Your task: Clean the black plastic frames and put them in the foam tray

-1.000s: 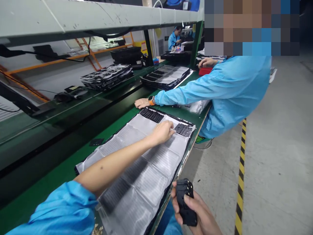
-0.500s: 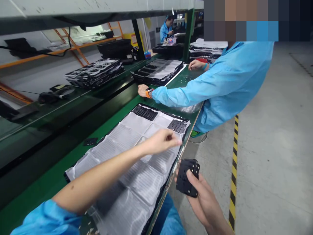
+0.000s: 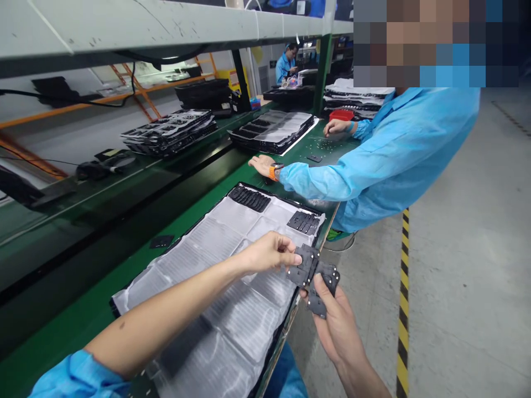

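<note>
My left hand pinches a black flat part over the right edge of the large tray. Beside it, my right hand grips more black flat parts, thumb on top; the two hands' parts touch or overlap. Under my left arm lies the tray, covered with a whitish translucent sheet. One row of black parts rests at the tray's far left corner, and another group at its far right corner.
A person in a blue sleeve reaches over the green bench beyond the tray. A single black part lies left of the tray. Stacked trays and another stack stand further back, near a red container.
My left hand has met my right hand and now pinches a black part that was not in its fingers before. The other person's near hand has opened out.
</note>
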Demonstrator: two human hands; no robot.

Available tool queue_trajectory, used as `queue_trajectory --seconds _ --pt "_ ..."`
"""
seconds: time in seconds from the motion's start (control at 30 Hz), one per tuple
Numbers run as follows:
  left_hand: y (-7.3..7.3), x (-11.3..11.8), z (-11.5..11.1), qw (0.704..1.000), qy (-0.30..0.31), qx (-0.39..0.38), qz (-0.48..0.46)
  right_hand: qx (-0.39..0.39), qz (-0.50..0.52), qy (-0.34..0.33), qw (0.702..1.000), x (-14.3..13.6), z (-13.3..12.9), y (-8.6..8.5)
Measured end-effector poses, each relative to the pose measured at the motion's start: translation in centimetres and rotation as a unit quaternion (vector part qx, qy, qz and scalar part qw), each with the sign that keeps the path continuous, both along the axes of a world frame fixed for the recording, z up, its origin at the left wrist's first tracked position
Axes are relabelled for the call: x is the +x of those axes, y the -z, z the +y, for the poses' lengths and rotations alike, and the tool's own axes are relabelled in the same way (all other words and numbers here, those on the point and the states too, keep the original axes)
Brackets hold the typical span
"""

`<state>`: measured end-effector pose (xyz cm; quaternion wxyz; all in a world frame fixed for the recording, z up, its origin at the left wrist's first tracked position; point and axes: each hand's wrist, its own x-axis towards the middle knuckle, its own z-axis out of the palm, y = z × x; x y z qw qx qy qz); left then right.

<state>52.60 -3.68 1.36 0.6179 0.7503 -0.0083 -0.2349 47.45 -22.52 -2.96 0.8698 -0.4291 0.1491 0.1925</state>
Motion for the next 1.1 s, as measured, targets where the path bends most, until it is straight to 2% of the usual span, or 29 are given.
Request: queue_trajectory --seconds 0.13,0.23,0.33,0.43,0.5,0.6,0.73,0.87,1.0,1.1 --pt "-0.3 0.1 -0.3 0.999 0.037 0.004 0.011 -0.004 0.008 -0.012 1.0 0.9 -0.1 -0.4" --pt "-0.8 1.5 0.6 0.999 0.027 0.029 -0.001 -0.036 0.007 -0.001 0.999 1.0 -0.3 -0.3" --pt "-0.8 5.4 2.4 0.997 -0.015 0.078 -0.021 -0.047 0.012 0.006 0.999 0.6 -0.3 0.0" --pt "0.0 10.4 3.9 0.988 -0.061 0.139 -0.029 -0.044 0.03 -0.004 0.999 -0.1 -0.4 0.5" --pt "0.8 13.0 4.3 0.981 -0.065 0.18 -0.021 -0.045 0.044 -0.012 0.998 -0.6 -0.6 0.9" --pt "2.0 15.2 4.2 0.972 -0.044 0.232 0.0 -0.055 0.05 -0.024 0.997 -1.2 -1.1 1.5" --pt "3.0 16.0 3.8 0.961 -0.023 0.274 0.014 -0.065 0.045 -0.042 0.996 -1.7 -1.5 2.2" --pt "3.2 16.1 3.7 0.955 -0.021 0.295 0.006 -0.066 0.046 -0.052 0.995 -2.0 -1.6 2.6" --pt "2.4 15.8 3.5 0.952 -0.048 0.3 -0.031 -0.06 0.037 -0.058 0.996 -2.1 -1.6 2.6" --pt "1.1 13.7 2.8 0.957 -0.067 0.275 -0.071 -0.057 0.042 -0.036 0.997 -1.6 -1.4 2.0"
